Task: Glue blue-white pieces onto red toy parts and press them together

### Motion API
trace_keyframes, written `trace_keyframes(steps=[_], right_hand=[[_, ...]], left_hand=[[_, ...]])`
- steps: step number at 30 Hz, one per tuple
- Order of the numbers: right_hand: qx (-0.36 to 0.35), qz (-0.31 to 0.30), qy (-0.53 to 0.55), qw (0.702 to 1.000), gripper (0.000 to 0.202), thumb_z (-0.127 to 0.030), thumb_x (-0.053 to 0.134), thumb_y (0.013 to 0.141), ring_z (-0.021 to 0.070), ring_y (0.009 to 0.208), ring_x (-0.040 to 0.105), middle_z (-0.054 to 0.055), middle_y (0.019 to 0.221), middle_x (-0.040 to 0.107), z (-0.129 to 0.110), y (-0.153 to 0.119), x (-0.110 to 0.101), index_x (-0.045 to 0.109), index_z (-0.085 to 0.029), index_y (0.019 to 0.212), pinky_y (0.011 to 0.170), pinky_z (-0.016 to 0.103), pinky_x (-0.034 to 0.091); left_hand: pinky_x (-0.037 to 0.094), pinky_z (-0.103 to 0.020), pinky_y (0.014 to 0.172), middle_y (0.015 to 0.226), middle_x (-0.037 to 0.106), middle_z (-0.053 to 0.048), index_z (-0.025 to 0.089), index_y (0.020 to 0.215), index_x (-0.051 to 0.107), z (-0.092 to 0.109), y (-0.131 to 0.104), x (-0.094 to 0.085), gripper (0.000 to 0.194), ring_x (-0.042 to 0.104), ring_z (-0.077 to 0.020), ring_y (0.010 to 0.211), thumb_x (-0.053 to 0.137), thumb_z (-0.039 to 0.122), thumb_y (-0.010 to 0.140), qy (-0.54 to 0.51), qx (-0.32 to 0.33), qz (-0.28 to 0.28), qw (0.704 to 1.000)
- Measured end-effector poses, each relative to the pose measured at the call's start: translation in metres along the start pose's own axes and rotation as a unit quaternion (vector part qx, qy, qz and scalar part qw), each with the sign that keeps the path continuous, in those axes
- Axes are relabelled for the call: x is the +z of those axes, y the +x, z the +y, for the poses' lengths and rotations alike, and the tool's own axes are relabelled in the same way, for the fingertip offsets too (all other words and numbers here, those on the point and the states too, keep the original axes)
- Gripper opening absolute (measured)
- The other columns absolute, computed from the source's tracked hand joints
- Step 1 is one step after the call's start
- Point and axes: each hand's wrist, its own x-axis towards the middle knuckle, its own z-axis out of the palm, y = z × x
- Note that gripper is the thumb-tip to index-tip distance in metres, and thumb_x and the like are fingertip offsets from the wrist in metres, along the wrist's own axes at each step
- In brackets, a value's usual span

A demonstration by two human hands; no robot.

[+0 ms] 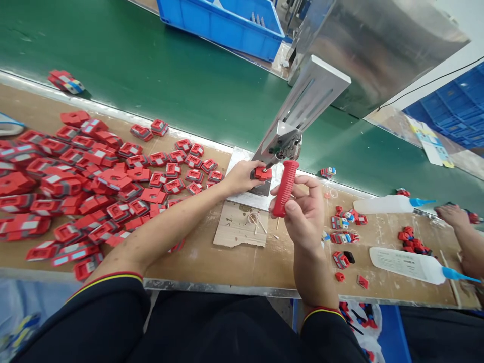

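Note:
My left hand (241,177) grips a small red plastic part (263,174) at the foot of a metal toggle clamp (284,143). The clamp is mounted on a slotted metal upright (308,93) over a pale metal base plate (236,164). My right hand (308,217) holds the clamp's ribbed red handle (285,189), thumb on the near side and fingers behind it. Under the near edge of the plate lies a piece of cardboard (234,227) with cotton swabs (257,222) on it.
A large pile of red toy vehicle parts (94,166) covers the table's left. Two white squeeze bottles (406,264) with blue nozzles and several small toy pieces (342,237) lie right. Beyond runs a green belt (151,75) with a blue crate (223,25) behind. Another person's hand (451,216) is far right.

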Motion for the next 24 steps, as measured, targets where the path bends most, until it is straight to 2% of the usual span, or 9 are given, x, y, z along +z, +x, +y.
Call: trace_keyframes(steps=[5, 10, 14, 20, 24], right_hand=[[0.040, 0.010, 0.037, 0.998, 0.058, -0.066, 0.078, 0.083, 0.0216, 0.075, 0.076, 0.000, 0.088, 0.070, -0.009, 0.004, 0.002, 0.040, -0.032, 0.109, 0.060, 0.036, 0.064], [0.040, 0.001, 0.058, 0.998, 0.056, -0.062, 0.079, 0.083, 0.0217, 0.077, 0.077, 0.000, 0.089, 0.071, -0.006, 0.003, 0.004, 0.037, -0.032, 0.106, 0.054, 0.032, 0.061], [0.050, -0.007, 0.045, 0.998, 0.060, -0.067, 0.077, 0.082, 0.0206, 0.070, 0.075, 0.001, 0.089, 0.071, -0.011, 0.005, 0.003, 0.035, -0.032, 0.106, 0.044, 0.028, 0.052], [0.038, -0.013, 0.041, 0.998, 0.054, -0.064, 0.075, 0.085, 0.0190, 0.069, 0.073, -0.001, 0.085, 0.070, 0.001, 0.004, 0.003, 0.036, -0.032, 0.105, 0.044, 0.026, 0.049], [0.090, -0.017, 0.050, 0.995, 0.061, -0.068, 0.079, 0.079, 0.0197, 0.063, 0.072, -0.004, 0.074, 0.069, 0.002, 0.005, 0.006, 0.037, -0.032, 0.105, 0.047, 0.029, 0.053]], left_hand=[[0.058, -0.035, 0.093, 0.110, 0.081, -0.007, 0.016, 0.125, 0.071, 0.002, 0.000, 0.000, 0.045, 0.076, -0.0230, 0.098, 0.082, 0.020, 0.082, 0.001, -0.005, -0.008, 1.000], [0.057, -0.035, 0.095, 0.110, 0.081, -0.008, 0.016, 0.126, 0.071, 0.002, 0.001, 0.000, 0.044, 0.077, -0.0240, 0.101, 0.080, 0.018, 0.083, 0.010, -0.005, -0.009, 1.000], [0.057, -0.035, 0.094, 0.110, 0.081, -0.008, 0.016, 0.126, 0.071, 0.004, 0.002, -0.001, 0.044, 0.077, -0.0245, 0.101, 0.079, 0.016, 0.083, 0.023, -0.004, -0.011, 1.000], [0.056, -0.033, 0.088, 0.105, 0.081, -0.006, 0.017, 0.123, 0.072, 0.003, 0.002, 0.000, 0.040, 0.077, -0.0231, 0.096, 0.080, 0.018, 0.083, 0.017, -0.001, -0.004, 1.000], [0.056, -0.033, 0.087, 0.103, 0.082, -0.006, 0.016, 0.121, 0.072, 0.003, 0.002, -0.001, 0.040, 0.077, -0.0230, 0.095, 0.080, 0.016, 0.082, 0.008, 0.005, -0.007, 1.000]])
